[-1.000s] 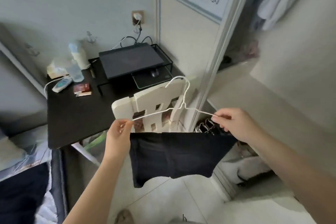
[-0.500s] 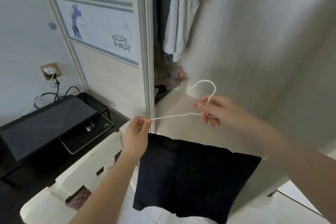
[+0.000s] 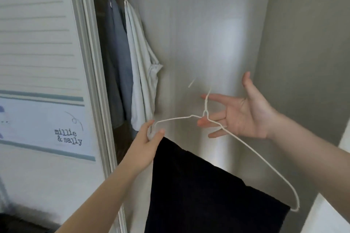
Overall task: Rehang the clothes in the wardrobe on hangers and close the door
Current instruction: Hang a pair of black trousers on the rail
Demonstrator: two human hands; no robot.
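Observation:
A black garment (image 3: 208,191) is draped over the bottom bar of a white wire hanger (image 3: 251,152). My left hand (image 3: 147,142) pinches the hanger's left corner. My right hand (image 3: 240,113) is spread with straight fingers behind the hanger's neck, its fingers touching the wire just below the blurred hook. Inside the wardrobe opening a grey-blue garment (image 3: 115,58) and a pale garment (image 3: 142,66) hang on white hangers at the upper left. The rail is out of view.
The wardrobe's sliding door (image 3: 47,62), with slats and a "millie & sally" picture, stands at the left, its frame edge (image 3: 91,62) beside my left hand. A pale wardrobe panel (image 3: 198,34) fills the middle, and a grey wall (image 3: 306,43) lies at the right.
The view swung up from the desk to the wardrobe's hanging clothes. The hanger with the black garment rose toward the opening. My right hand let go of the hanger's neck and spread its fingers.

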